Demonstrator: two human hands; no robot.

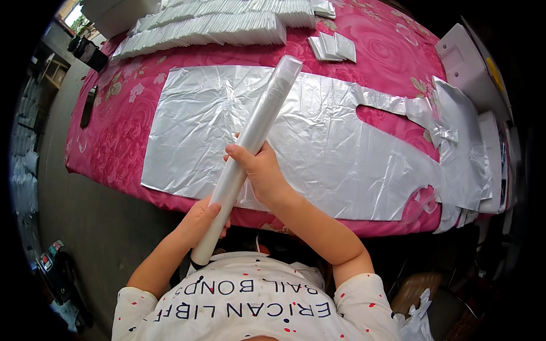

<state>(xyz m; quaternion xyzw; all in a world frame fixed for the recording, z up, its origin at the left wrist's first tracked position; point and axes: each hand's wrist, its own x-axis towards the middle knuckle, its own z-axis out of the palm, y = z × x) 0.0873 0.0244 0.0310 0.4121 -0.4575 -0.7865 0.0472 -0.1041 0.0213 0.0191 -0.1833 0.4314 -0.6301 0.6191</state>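
Head cam: L hand (198, 223) & R hand (266, 175) closed round slim, whitish plastic roll (230, 183); crinkly silvery sheet (330, 150) beneath

A pink tablecloth (111, 139) with a rose and flower pattern is draping over the table. A slim black object (89, 106) is lying near its left edge, and a black container (91, 55) is standing at the far left corner, near a white box (116, 17). On the right, a white foam box (462, 63) is resting at the table's edge. A grey floor (114, 227) is stretching below, where a black device with a red part (57, 275) is standing on the left. A brown chair (418, 290) is showing at lower right, beside a crumpled white plastic bag (419, 321).
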